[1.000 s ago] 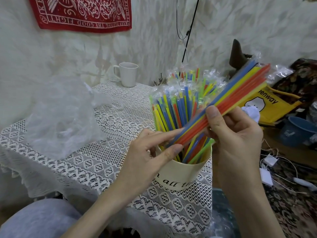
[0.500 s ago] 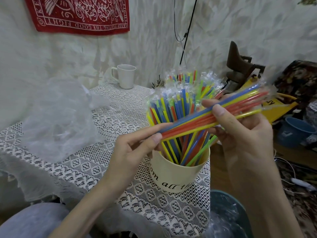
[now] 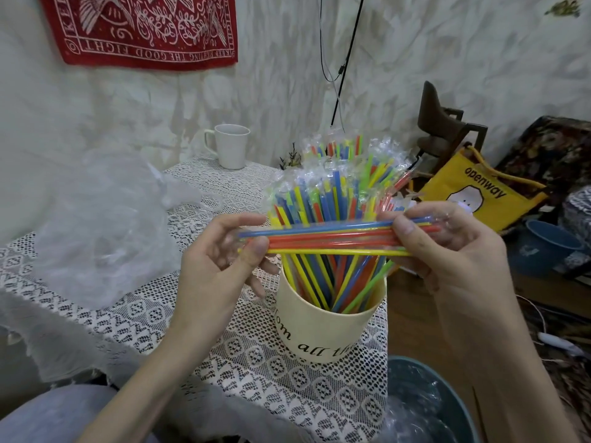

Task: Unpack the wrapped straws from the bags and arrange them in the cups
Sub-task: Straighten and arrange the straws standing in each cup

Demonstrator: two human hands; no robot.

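Fingers of both hands pinching bundle ends, level, just above cup crammed with upright wrapped straws; white mug behind, contents hidden.

The small bundle of wrapped blue, red and yellow plastic straws was tilted before, with its right end high toward the far right; now I have brought it down and it lies almost level in front of the straws standing in the cream paper cup. My left hand has moved left along the bundle and now pinches its left end. My right hand has come lower and grips the right end.
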